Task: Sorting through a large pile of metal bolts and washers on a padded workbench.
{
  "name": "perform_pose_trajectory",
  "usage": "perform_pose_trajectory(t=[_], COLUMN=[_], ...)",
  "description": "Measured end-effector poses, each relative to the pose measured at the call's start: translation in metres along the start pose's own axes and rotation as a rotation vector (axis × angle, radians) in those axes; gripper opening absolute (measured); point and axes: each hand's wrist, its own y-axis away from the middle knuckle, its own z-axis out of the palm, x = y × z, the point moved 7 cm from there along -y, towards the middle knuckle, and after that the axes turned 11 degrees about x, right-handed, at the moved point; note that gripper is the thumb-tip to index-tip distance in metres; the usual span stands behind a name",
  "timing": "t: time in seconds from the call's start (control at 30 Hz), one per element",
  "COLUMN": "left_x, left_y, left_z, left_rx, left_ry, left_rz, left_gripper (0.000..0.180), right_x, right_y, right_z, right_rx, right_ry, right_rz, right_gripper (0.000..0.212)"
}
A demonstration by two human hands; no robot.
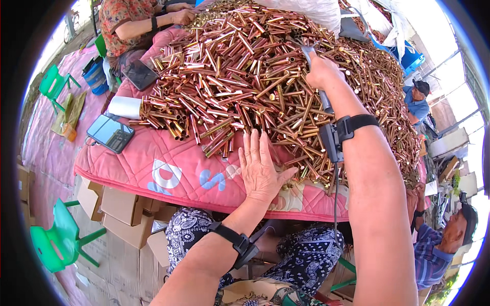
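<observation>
The right forearm [380,214] is foremost, its right hand [324,72] clasping a grey tool [308,52] amid copper-coloured tubes [245,66]; some meet a white cup [124,107]. The left hand [260,173] spreads wide at their edge.

A makeshift workshop (daylit): heaped metal tubes [245,76], cardboard boxes [121,205], co-workers [125,23].

A left hand [260,173] is spread over a pink quilt [122,163] beside heaped copper-coloured tubes [229,66]; the right hand [322,72] grips a metal tool [307,51], with other people [125,23] around.
</observation>
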Motion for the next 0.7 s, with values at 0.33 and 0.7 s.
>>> perform_pose_trajectory(t=[0.33,0.7], left_x=[-0.002,-0.011], left_y=[-0.006,-0.020], left_z=[-0.012,-0.028], left_rx=[0.075,0.237], left_ry=[0.041,0.051], left_rz=[0.010,-0.011], left_gripper=[0.107,0.117], right_x=[0.014,-0.007], right_y=[0.095,0.210], right_z=[0.009,0.027], right_rx=[-0.046,0.013], right_ry=[-0.146,-0.263], right_rz=[0.085,-0.011], right_gripper=[0.081,0.091])
